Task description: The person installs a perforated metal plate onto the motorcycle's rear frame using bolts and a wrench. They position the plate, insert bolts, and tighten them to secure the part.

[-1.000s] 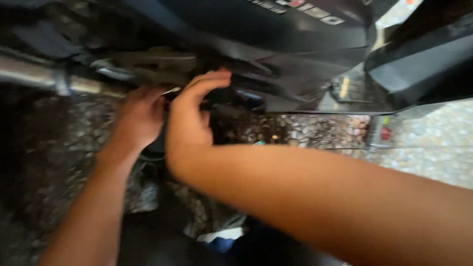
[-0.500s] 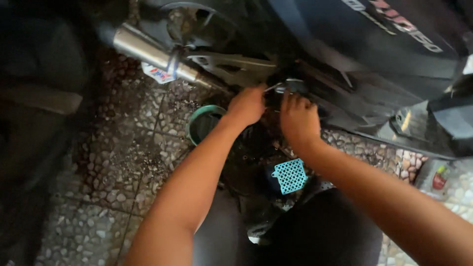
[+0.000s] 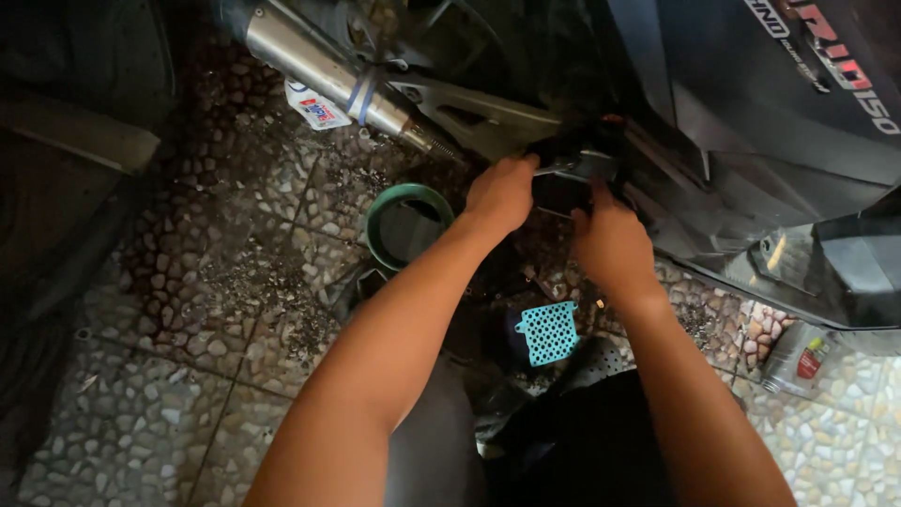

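Observation:
Both hands reach under a dark motorcycle (image 3: 751, 122). My left hand (image 3: 502, 192) is closed around a small metal tool or part at the underside of the bike, near the end of the silver exhaust pipe (image 3: 319, 70). My right hand (image 3: 610, 239) presses its fingers against a dark part (image 3: 563, 192) right beside the left hand; what it grips is hidden in shadow. Both forearms stretch up from the bottom of the head view.
A green round container (image 3: 408, 225) stands on the pebble-tile floor left of my left forearm. A teal perforated square (image 3: 547, 333) lies between my arms. A small bottle (image 3: 798, 357) lies at the right. A flat packet (image 3: 314, 105) lies under the exhaust pipe.
The view has pulled back and steadied. My hands stay at the same spot under the bike; the right hand has shifted lower on the dark part.

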